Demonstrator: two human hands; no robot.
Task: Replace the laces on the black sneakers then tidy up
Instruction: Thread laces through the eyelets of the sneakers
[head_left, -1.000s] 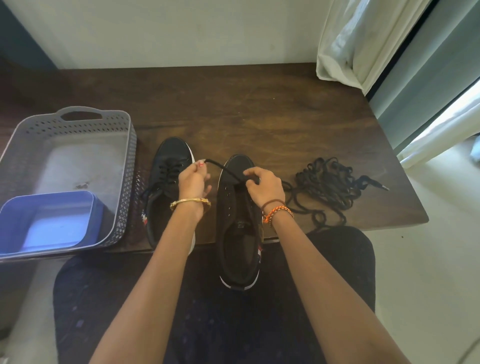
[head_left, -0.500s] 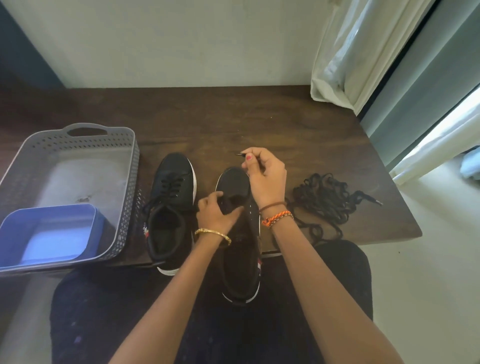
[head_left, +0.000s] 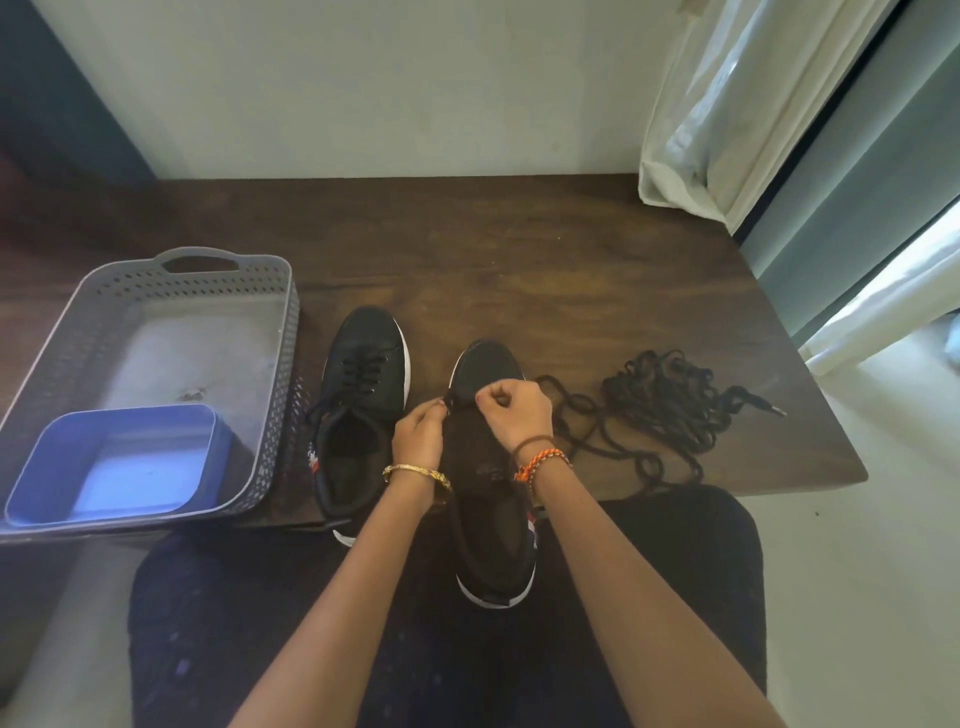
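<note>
Two black sneakers with white soles sit on the dark wooden table (head_left: 519, 249). The left sneaker (head_left: 363, 395) has a black lace through its front eyelets. The right sneaker (head_left: 488, 499) hangs over the table's near edge above my lap. My left hand (head_left: 420, 435) pinches a black lace at the left side of that sneaker's eyelets. My right hand (head_left: 514, 410) is curled over the shoe's front eyelets, pinching the lace there. A loose pile of black laces (head_left: 660, 405) lies right of the shoe, with one strand running toward it.
A grey perforated basket (head_left: 280, 322) stands at the left of the table, with a blue plastic tub (head_left: 114, 462) in its near corner. A white curtain (head_left: 727, 104) hangs at the back right. The table's right edge drops to a pale floor.
My right hand came back from beyond the toe down to the eyelets, curled on the lace. My left hand shifted slightly left to the eyelet edge.
</note>
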